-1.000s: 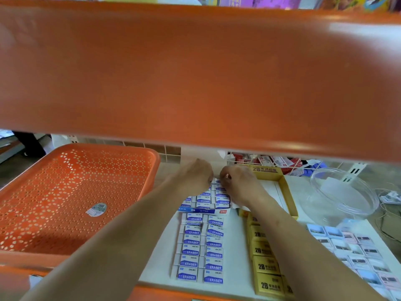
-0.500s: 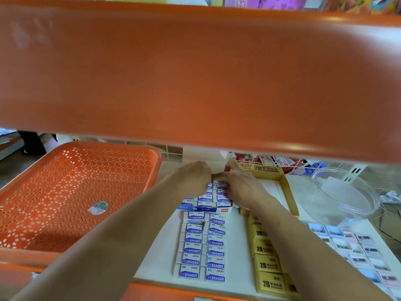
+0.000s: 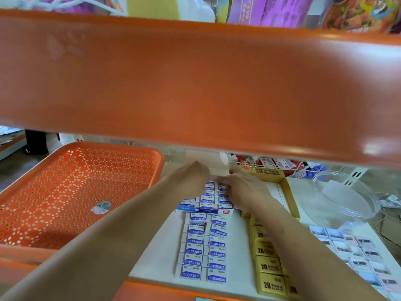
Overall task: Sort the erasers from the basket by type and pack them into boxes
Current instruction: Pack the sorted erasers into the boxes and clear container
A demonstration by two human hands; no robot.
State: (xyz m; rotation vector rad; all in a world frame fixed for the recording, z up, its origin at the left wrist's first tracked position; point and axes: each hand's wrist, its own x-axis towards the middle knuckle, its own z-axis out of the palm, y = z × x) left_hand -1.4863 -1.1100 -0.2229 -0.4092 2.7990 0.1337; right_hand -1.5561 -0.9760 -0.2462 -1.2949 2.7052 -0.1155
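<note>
My left hand [image 3: 191, 179] and my right hand [image 3: 242, 187] meet over the far end of a blue-and-white eraser box [image 3: 205, 211] filled with rows of blue-labelled erasers [image 3: 208, 199]. The right hand's fingers reach left across those erasers and touch them. The left hand's fingers are hidden behind its back. Two columns of loose blue ERASER erasers [image 3: 204, 246] lie in front of the box. To their right runs a column of yellow 2B erasers [image 3: 269, 266], with an open yellow 2B box [image 3: 289, 196] behind it. Pastel erasers [image 3: 364, 253] lie at far right.
An orange perforated basket [image 3: 76, 192] with only a sticker in it sits to the left. A broad orange shelf edge [image 3: 195, 83] blocks the upper view. A clear plastic lid [image 3: 345, 196] lies at the right, and a wire rack of red packs [image 3: 282, 165] stands behind.
Both hands have stayed at the far end of the blue box. The right hand's fingers have stretched further left across the packed erasers, and its thumb has lifted.
</note>
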